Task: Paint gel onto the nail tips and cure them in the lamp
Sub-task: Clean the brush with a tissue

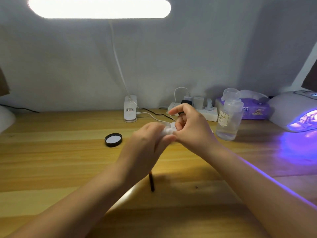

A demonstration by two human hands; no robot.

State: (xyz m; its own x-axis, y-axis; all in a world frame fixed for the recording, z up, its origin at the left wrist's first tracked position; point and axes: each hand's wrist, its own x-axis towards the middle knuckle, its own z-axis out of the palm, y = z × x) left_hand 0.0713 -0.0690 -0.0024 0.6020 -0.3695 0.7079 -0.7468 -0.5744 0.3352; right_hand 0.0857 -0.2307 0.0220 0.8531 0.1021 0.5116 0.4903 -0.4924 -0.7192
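My left hand (147, 140) and my right hand (190, 127) meet above the middle of the wooden table (51, 165). Both pinch a small white object (169, 130) between them; it is blurred and I cannot tell what it is. A dark thin brush handle (151, 182) sticks out below my left hand, its upper end hidden. The white curing lamp (295, 110) stands at the far right, glowing violet inside. A black jar lid (113, 139) lies upside down to the left of my hands.
A clear pump bottle (229, 121) labelled NAIL stands right of my hands. Behind it sit a purple tissue pack (253, 109) and a white power strip (204, 112) with plugs. A desk lamp's base (130, 109) stands at the back, its bright bar (99, 8) overhead.
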